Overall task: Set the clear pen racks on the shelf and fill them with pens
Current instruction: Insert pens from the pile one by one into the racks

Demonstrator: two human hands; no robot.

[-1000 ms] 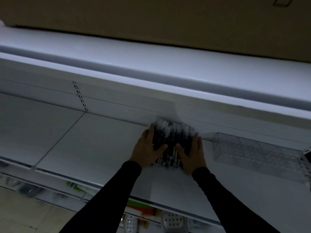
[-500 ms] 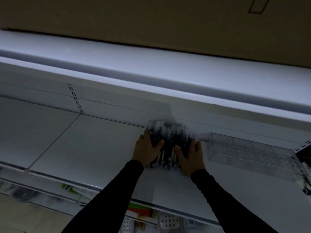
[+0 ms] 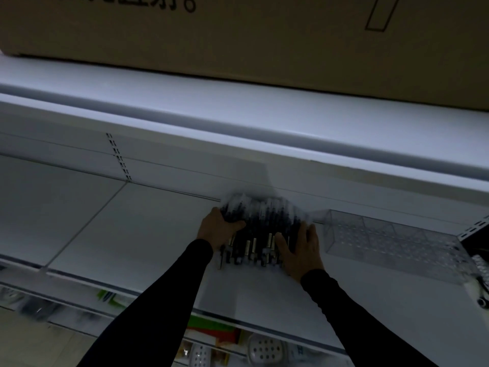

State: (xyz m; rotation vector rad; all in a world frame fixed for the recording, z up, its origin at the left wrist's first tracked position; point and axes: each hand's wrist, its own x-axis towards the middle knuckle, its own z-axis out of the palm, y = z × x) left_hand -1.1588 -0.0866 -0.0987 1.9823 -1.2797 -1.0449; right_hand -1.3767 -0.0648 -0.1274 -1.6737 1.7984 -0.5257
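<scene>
A clear pen rack full of dark pens [image 3: 260, 226] stands on the white shelf [image 3: 127, 229], near its back wall. My left hand [image 3: 218, 229] grips the rack's left side, thumb laid across the pens. My right hand [image 3: 300, 249] presses flat against its right side. Just to the right, a second clear pen rack [image 3: 391, 245] with several empty compartments sits on the same shelf, a small gap apart from my right hand. The upper part of the pens is blurred.
A shelf lip [image 3: 238, 144] overhangs the work area, with a large cardboard box [image 3: 238, 35] on top. Slotted uprights [image 3: 117, 157] run up the back wall. Below the shelf's front edge [image 3: 238, 320] lie coloured packages and white perforated items [image 3: 264, 349].
Both hands and the pen-filled rack have stayed in the same place on the shelf. The view has tilted slightly, showing more of the cardboard box above.
</scene>
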